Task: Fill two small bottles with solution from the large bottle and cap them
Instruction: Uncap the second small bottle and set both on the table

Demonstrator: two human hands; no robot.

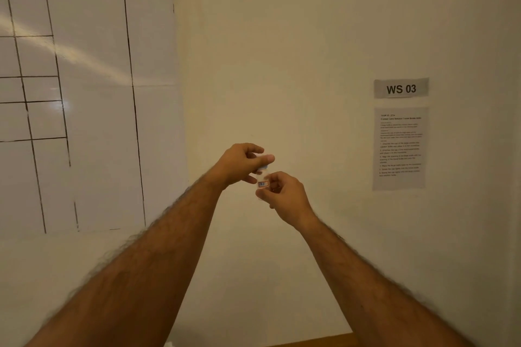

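Both hands are raised in front of the wall with a small clear bottle (263,181) between them. The bottle carries a small orange-edged label and has a bluish cap (262,167) on top. My right hand (283,194) grips the bottle's body from the right and below. From the left and above, my left hand (243,163) closes its fingertips around the cap. The large bottle and the other small bottle are out of view.
A whiteboard (84,87) with a hand-drawn grid covers the wall at the left. A "WS 03" sign (401,88) and a printed instruction sheet (399,148) hang at the right. A strip of wooden tabletop (315,342) shows at the bottom edge.
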